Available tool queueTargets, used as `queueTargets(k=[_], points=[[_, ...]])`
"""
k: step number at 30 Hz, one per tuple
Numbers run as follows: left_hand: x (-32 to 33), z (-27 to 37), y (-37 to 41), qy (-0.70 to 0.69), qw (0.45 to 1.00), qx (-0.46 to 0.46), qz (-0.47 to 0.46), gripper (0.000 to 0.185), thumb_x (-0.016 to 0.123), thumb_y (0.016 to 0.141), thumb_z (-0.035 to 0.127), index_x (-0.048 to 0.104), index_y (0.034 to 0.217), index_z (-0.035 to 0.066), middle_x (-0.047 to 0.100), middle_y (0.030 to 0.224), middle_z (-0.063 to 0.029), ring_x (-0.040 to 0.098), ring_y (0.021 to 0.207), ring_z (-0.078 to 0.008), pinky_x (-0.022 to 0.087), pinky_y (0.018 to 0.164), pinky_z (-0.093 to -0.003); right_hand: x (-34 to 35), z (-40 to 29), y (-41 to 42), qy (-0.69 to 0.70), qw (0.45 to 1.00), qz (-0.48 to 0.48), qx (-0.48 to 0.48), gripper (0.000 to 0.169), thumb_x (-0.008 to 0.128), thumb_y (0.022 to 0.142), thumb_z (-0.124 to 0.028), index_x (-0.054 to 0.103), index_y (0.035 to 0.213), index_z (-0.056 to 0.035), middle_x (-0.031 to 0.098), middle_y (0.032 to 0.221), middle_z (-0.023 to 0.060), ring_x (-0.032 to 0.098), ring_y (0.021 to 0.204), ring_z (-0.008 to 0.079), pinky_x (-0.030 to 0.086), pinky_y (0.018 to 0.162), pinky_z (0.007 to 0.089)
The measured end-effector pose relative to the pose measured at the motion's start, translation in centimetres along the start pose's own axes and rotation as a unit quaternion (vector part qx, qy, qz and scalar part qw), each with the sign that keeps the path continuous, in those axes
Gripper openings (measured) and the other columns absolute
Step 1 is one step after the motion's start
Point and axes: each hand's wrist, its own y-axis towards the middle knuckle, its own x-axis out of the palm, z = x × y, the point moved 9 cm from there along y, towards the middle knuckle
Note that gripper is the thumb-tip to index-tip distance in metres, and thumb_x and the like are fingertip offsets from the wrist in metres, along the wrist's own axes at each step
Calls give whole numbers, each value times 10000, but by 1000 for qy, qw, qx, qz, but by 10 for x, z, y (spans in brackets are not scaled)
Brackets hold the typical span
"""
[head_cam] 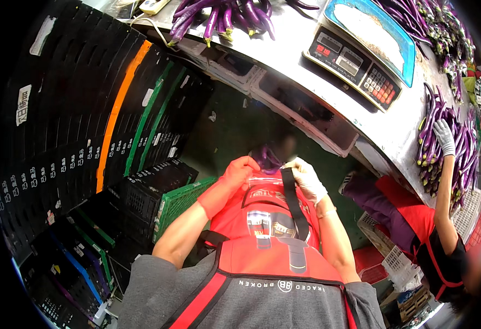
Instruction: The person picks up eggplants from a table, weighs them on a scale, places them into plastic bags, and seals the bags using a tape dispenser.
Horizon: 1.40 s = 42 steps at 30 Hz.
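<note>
My left hand (234,181), in a red glove, has its fingers curled at a clear plastic bag of purple eggplants (268,158) in front of my red apron (261,205). At the bag's other side my right hand (305,177), in a whitish glove, has its fingertips pinched near the bag's edge. Part of the bag is blurred and dark, so the exact grip of each hand is hard to see. Beyond my hands, a digital scale (353,63) with a blue tray (407,53) on top stands on the metal table (281,53).
Long purple eggplants (224,16) lie on the table at the top, with more at the right. A co-worker's gloved hand (444,137) rests on the right pile. Stacked black crates (67,103) rise at the left, a green crate (183,201) beside them. Plastic bins (302,107) sit under the table.
</note>
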Motion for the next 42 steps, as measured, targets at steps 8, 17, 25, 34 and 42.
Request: queueTargets(k=[8, 17, 25, 34, 42], points=[[3, 20, -18, 22, 999, 15, -37, 127, 499, 956, 94, 607, 958, 27, 538, 673, -14, 452, 462, -82, 379, 376, -253, 2, -10, -6, -55, 998, -15, 5, 76, 644, 929, -146, 618, 954, -79, 578, 793, -45, 499, 629, 36, 402, 537, 190], [24, 53, -20, 107, 988, 71, -89, 176, 450, 906, 33, 615, 955, -1, 655, 817, -61, 502, 425, -88, 387, 365, -253, -3, -23, -35, -15, 999, 20, -32, 95, 642, 935, -164, 594, 940, -82, 555, 763, -30, 482, 596, 45, 411, 516, 196], [107, 140, -76, 38, 977, -5, -208, 168, 453, 925, 38, 614, 969, 28, 476, 604, 18, 344, 419, -50, 272, 375, -225, -14, -125, -122, 63, 983, 83, -153, 108, 632, 941, -147, 569, 951, -60, 491, 679, -27, 409, 531, 50, 304, 450, 215], [263, 335, -213, 82, 917, 187, -342, 183, 487, 989, 86, 630, 1069, 4, 356, 555, 68, 249, 395, -19, 196, 359, -214, -30, -301, -307, 125, 889, 200, -394, 264, 641, 904, -177, 576, 1077, 12, 598, 827, 69, 564, 601, 122, 423, 459, 255], [403, 464, -266, 127, 743, 359, -550, 226, 517, 1008, 169, 567, 1160, 9, 561, 716, -19, 602, 654, -174, 499, 608, -299, -68, -462, -416, -142, 750, 24, -645, 220, 492, 1010, -165, 576, 1133, -3, 659, 1039, 128, 654, 850, 190, 559, 700, 323]])
